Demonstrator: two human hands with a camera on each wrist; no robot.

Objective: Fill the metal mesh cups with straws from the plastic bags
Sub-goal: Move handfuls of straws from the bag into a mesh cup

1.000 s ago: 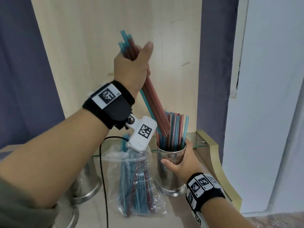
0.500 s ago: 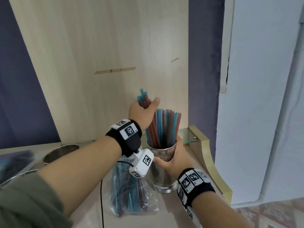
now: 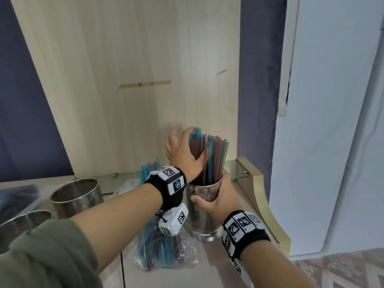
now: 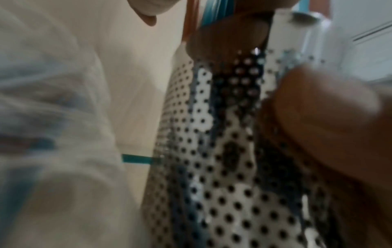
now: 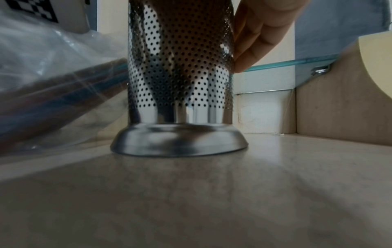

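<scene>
A perforated metal cup (image 3: pixel 204 217) (image 4: pixel 212 151) (image 5: pixel 180 67) stands on the counter, packed with red, blue and green straws (image 3: pixel 209 159). My right hand (image 3: pixel 209 196) grips the cup just under its rim, thumb in front and fingers (image 5: pixel 252 42) round the far side. My left hand (image 3: pixel 182 148) lies against the left side of the straw bunch, thumb across the front and fingers spread loosely behind the tops. A clear plastic bag of straws (image 3: pixel 164 250) (image 5: pixel 53 83) lies left of the cup, under my left wrist.
Two empty mesh cups (image 3: pixel 76 194) (image 3: pixel 22 221) stand at the left. Another bag of straws (image 3: pixel 16 198) lies blurred at the far left. Behind the cup is a wooden back panel and a low glass shelf (image 3: pixel 236 169). A curved gold-edged side (image 3: pixel 261 200) closes the right.
My left hand came down from high above with a bunch of straws, which now stand in the cup. Its fingers have loosened and spread. The right hand kept holding the cup.
</scene>
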